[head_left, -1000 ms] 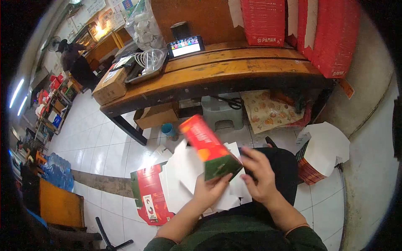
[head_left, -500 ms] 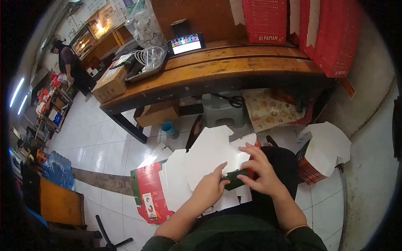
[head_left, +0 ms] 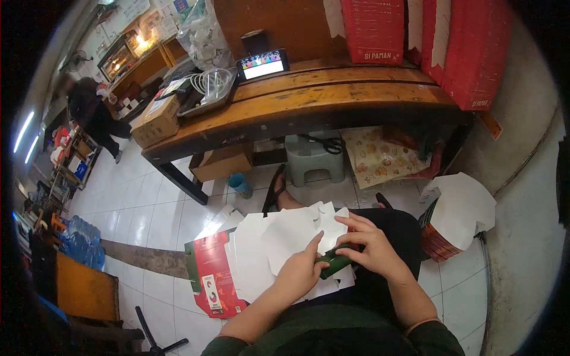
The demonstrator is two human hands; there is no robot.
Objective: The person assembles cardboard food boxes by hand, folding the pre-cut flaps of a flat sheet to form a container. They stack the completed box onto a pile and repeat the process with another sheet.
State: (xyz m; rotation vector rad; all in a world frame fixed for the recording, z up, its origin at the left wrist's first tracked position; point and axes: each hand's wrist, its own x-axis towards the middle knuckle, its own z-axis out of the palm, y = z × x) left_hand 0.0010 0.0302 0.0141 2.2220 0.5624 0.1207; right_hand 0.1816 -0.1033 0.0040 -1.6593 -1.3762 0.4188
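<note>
Beyond the wooden bench's point(head_left: 338, 95) left end, a warm lamp point(head_left: 142, 42) burns out white, two tube lights point(head_left: 24, 132) glare, and floor tiles point(head_left: 122, 193) carry sheen. Shadow lies beneath the bench, whose front edge bows with lens distortion.

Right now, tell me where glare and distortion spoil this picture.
Head view, edges: black corners, and the lens bows the bench; head view, upper left: the lamp flares and the tube lights look burnt out; head view, left of centre: pale glare lies on the tiled floor; head view, lower middle: the white card is bright with little surface detail.
</note>
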